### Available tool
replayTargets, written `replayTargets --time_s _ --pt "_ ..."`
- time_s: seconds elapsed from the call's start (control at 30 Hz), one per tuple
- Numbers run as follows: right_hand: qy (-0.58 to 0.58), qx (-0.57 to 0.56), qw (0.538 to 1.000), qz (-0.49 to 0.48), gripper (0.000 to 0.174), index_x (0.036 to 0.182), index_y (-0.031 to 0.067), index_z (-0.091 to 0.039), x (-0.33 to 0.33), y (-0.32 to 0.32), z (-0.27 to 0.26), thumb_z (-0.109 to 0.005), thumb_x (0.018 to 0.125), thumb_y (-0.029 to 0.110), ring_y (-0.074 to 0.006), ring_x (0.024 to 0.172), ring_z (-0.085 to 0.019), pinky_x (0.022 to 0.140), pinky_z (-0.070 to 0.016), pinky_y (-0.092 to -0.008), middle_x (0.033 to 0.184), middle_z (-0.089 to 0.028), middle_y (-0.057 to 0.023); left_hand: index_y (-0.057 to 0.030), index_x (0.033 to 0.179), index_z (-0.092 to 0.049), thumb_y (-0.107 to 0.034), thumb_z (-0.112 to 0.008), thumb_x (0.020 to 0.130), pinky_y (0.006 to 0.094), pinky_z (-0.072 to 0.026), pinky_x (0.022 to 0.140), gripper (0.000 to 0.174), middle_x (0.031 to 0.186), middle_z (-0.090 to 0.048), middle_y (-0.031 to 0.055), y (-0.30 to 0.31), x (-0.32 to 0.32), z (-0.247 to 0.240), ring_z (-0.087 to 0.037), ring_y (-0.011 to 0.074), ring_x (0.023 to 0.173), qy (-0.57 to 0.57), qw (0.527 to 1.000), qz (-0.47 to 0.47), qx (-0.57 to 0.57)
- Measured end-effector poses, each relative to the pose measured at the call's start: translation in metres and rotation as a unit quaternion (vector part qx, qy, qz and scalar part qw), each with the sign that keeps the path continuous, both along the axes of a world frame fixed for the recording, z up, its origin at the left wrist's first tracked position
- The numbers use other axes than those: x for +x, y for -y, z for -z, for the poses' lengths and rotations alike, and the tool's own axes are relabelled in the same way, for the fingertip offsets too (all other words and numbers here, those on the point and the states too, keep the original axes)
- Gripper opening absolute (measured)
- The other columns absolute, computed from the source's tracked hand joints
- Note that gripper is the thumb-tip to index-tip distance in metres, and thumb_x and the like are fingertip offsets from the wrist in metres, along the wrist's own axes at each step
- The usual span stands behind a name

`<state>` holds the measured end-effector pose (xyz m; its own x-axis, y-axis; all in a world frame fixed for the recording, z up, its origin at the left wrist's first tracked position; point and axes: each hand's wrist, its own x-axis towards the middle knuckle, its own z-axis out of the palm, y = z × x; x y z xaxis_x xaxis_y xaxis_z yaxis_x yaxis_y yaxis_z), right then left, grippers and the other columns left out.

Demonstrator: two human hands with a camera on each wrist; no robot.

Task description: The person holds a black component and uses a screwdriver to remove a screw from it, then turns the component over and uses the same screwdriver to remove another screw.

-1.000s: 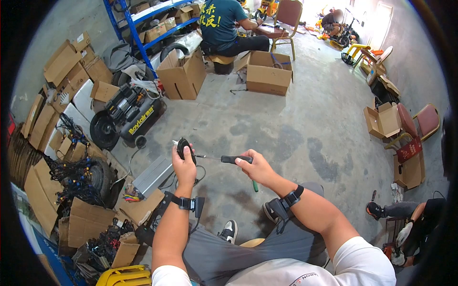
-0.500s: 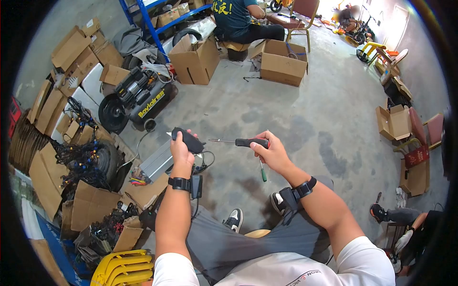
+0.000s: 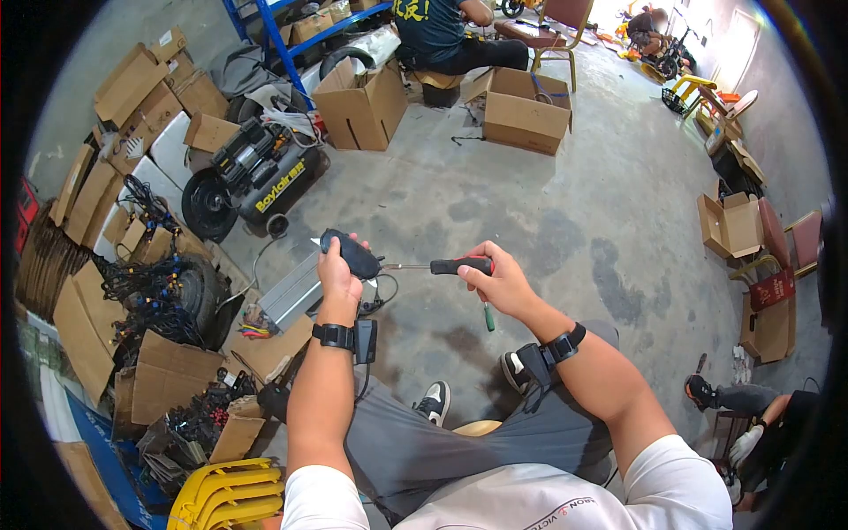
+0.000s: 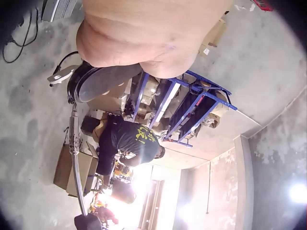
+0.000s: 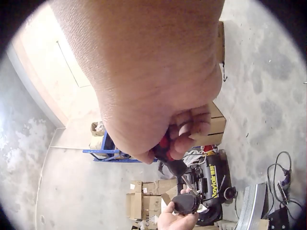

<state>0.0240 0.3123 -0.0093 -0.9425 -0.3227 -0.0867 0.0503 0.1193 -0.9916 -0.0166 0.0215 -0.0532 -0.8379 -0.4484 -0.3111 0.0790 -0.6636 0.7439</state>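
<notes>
My left hand [image 3: 337, 281] holds a flat, oval black part [image 3: 358, 256], thumb along its near end. A small pale piece [image 4: 62, 74] sticks out at one side of that part in the left wrist view. My right hand [image 3: 505, 281] grips a screwdriver [image 3: 448, 266] by its black and red handle, the shaft pointing left. Its tip is right at the rim of the oval part, also seen from the left wrist. Below the right hand a green-handled tool [image 3: 489, 316] hangs down, its upper end hidden by the fingers.
Beyond the left hand lies a grey metal case [image 3: 291, 291] with cables. An air compressor [image 3: 265, 177], cardboard boxes [image 3: 362, 110] and a heap of wiring [image 3: 146, 300] stand at the left. A seated person [image 3: 433, 40] works at the back; another person's gloved hand [image 3: 746, 444] shows at right.
The left hand has turned the oval part so its broad dark face shows. The screwdriver tip drew off to the right, then came back to the part's rim. The head view has shifted.
</notes>
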Motion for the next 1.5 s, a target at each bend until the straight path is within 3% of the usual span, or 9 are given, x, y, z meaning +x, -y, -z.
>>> replayTargets --time_s 0.23,0.3,0.53,0.7,1.5 --pt "-0.004 0.004 1.0 -0.001 0.032 0.105 0.0011 -0.055 -0.0001 -0.0004 -0.0003 -0.07 0.09 0.025 -0.0076 0.052 -0.052 0.046 -0.04 -0.0238 0.072 -0.063 -0.005 -0.0044 0.121 -0.045 -0.021 -0.047 0.102 0.0481 -0.0567 0.075 0.025 0.108 -0.063 0.0179 -0.0017 -0.0002 -0.0003 -0.064 0.0364 0.086 -0.001 1.0 -0.001 -0.002" --pt "-0.003 0.019 1.0 -0.003 0.033 0.105 0.0012 -0.055 0.0 -0.0006 -0.0011 -0.07 0.09 0.026 -0.0076 0.052 -0.052 0.046 -0.0402 -0.024 0.072 -0.063 -0.005 -0.005 0.122 -0.046 -0.021 -0.048 0.102 0.0448 -0.0571 0.071 0.026 0.105 -0.063 0.0158 -0.002 -0.0005 -0.0006 -0.065 0.0328 0.08 -0.001 1.0 -0.008 0.009" --pt "-0.004 0.014 1.0 -0.003 0.033 0.105 0.0015 -0.054 -0.0002 -0.0007 0.0007 -0.07 0.09 0.027 -0.0074 0.052 -0.052 0.047 -0.0405 -0.0243 0.072 -0.063 -0.0048 -0.0038 0.12 -0.046 -0.022 -0.048 0.102 0.0481 -0.057 0.075 0.026 0.108 -0.063 0.0176 -0.0001 -0.0009 0.0021 -0.065 0.036 0.085 -0.004 1.0 -0.001 -0.002" --pt "-0.004 0.019 1.0 -0.005 0.033 0.105 0.0018 -0.054 0.0005 -0.0007 -0.0013 -0.07 0.09 0.026 -0.0071 0.053 -0.052 0.047 -0.0406 -0.0239 0.072 -0.063 -0.0041 -0.0037 0.119 -0.048 -0.023 -0.05 0.101 0.0438 -0.0567 0.07 0.026 0.102 -0.064 0.0149 -0.0025 -0.0004 -0.0006 -0.065 0.0312 0.078 0.0 1.0 -0.008 0.003" --pt "-0.014 0.045 0.999 -0.007 0.036 0.108 0.0023 -0.055 0.0026 0.0002 -0.0015 -0.072 0.089 0.027 -0.0079 0.054 -0.054 0.048 -0.0419 -0.0251 0.072 -0.064 -0.0042 -0.0023 0.119 -0.049 -0.022 -0.049 0.102 0.04 -0.0579 0.07 0.026 0.103 -0.064 0.0145 -0.0042 0.0009 -0.0024 -0.065 0.03 0.079 0.001 1.0 -0.01 -0.014"
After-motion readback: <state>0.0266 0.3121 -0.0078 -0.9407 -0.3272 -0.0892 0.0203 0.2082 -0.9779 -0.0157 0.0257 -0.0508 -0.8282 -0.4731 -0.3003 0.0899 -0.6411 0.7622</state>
